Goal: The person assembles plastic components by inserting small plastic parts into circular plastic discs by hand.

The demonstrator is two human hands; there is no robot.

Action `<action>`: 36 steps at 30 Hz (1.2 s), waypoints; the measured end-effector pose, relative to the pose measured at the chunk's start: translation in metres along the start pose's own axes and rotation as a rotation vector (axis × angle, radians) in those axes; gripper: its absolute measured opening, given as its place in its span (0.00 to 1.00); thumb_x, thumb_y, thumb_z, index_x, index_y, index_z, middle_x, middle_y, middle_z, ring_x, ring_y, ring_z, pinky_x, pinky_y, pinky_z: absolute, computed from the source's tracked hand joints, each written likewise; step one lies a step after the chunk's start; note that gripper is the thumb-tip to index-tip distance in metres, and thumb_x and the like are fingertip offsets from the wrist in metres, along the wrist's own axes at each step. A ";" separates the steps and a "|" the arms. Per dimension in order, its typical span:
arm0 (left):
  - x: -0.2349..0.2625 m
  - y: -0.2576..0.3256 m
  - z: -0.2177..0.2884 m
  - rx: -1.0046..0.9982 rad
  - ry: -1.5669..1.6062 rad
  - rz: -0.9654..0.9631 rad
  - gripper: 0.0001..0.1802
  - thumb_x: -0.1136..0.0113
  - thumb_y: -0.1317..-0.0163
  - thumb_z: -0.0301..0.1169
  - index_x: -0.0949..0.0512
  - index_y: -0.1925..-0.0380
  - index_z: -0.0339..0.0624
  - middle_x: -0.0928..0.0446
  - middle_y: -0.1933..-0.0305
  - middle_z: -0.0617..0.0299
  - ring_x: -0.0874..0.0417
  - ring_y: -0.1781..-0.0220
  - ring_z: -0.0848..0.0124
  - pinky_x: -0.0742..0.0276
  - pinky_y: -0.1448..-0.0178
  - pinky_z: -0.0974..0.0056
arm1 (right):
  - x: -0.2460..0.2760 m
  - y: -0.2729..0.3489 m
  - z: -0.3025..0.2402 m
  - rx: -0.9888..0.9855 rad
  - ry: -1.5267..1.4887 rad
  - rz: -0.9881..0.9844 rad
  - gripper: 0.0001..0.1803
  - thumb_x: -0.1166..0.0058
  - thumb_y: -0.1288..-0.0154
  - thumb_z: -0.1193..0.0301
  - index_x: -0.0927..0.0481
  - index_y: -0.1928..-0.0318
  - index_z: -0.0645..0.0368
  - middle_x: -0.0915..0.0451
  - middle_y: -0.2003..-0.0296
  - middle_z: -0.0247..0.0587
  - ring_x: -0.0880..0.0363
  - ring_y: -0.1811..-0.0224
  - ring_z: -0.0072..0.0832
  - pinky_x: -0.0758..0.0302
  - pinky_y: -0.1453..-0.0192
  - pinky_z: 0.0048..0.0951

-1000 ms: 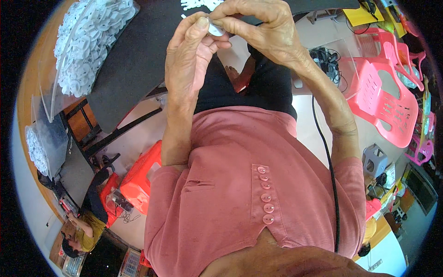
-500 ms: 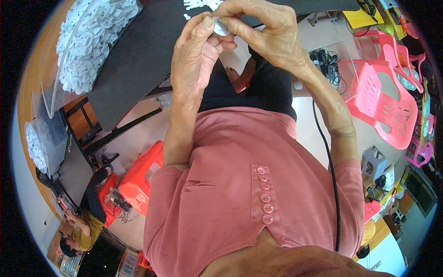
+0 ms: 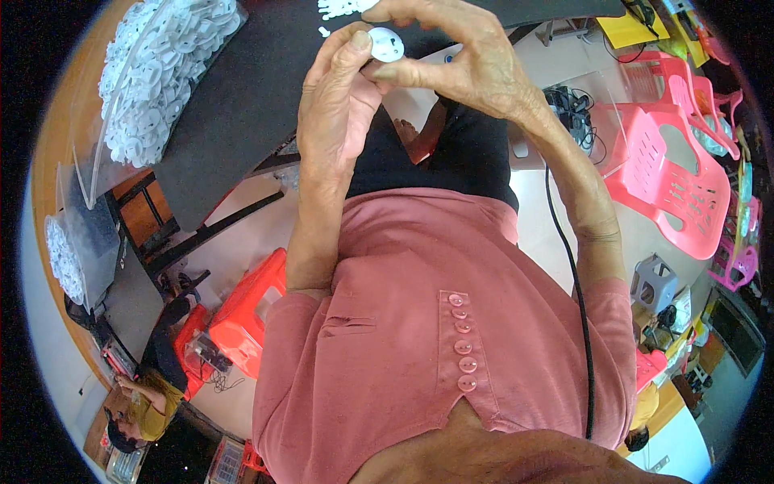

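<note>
A small round white plastic disc (image 3: 387,47) with a dark slot and small holes is pinched between the thumb and fingers of my left hand (image 3: 334,105), just over the table's near edge. My right hand (image 3: 476,68) arches around the disc's right side, its thumb and index finger spread apart. That thumb lies just below the disc's lower edge; whether it touches, I cannot tell. Beyond my hands, small white plastic pieces (image 3: 343,8) lie on the dark table (image 3: 266,56), and a single small white piece (image 3: 325,32) rests nearer.
A large heap of white plastic parts (image 3: 157,81) sits in a clear bag at the left of the table. Red stools (image 3: 250,310) stand lower left, pink plastic chairs (image 3: 681,181) at right. A black cable (image 3: 576,282) runs down my right side. Another person (image 3: 145,407) sits at lower left.
My right thumb and index finger have moved apart and off the disc's face. The disc now shows its slotted face, still in my left hand.
</note>
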State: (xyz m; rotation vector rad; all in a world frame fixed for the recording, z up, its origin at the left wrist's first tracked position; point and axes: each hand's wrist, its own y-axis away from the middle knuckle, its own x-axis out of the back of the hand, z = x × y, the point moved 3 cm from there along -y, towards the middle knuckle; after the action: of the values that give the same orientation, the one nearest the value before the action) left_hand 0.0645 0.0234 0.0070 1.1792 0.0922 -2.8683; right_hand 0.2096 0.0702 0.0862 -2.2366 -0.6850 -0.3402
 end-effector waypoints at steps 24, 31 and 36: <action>0.007 -0.006 -0.009 0.006 0.058 -0.089 0.14 0.43 0.32 0.33 0.24 0.52 0.36 0.20 0.57 0.54 0.15 0.59 0.64 0.17 0.51 0.55 | -0.009 0.016 0.023 0.155 0.002 0.214 0.06 0.42 0.36 0.75 0.22 0.65 0.66 0.25 0.69 0.39 0.23 0.72 0.21 0.26 0.69 0.23; 0.003 -0.004 -0.009 -0.016 0.031 -0.055 0.14 0.43 0.32 0.34 0.25 0.52 0.36 0.21 0.56 0.55 0.16 0.55 0.64 0.18 0.50 0.55 | -0.014 0.013 0.020 -0.017 -0.093 0.176 0.04 0.44 0.37 0.79 0.24 0.69 0.67 0.26 0.71 0.39 0.21 0.74 0.22 0.25 0.71 0.22; 0.001 -0.004 -0.008 -0.028 0.033 -0.016 0.14 0.43 0.32 0.33 0.26 0.51 0.37 0.21 0.56 0.56 0.17 0.55 0.66 0.18 0.49 0.57 | -0.010 0.012 0.006 -0.143 -0.034 0.190 0.03 0.44 0.39 0.80 0.24 0.70 0.66 0.26 0.73 0.39 0.24 0.76 0.22 0.27 0.73 0.24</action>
State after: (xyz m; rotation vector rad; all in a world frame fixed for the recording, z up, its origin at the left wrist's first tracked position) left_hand 0.0689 0.0284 0.0009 1.2266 0.1429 -2.8525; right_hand 0.2080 0.0639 0.0709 -2.4263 -0.4731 -0.2640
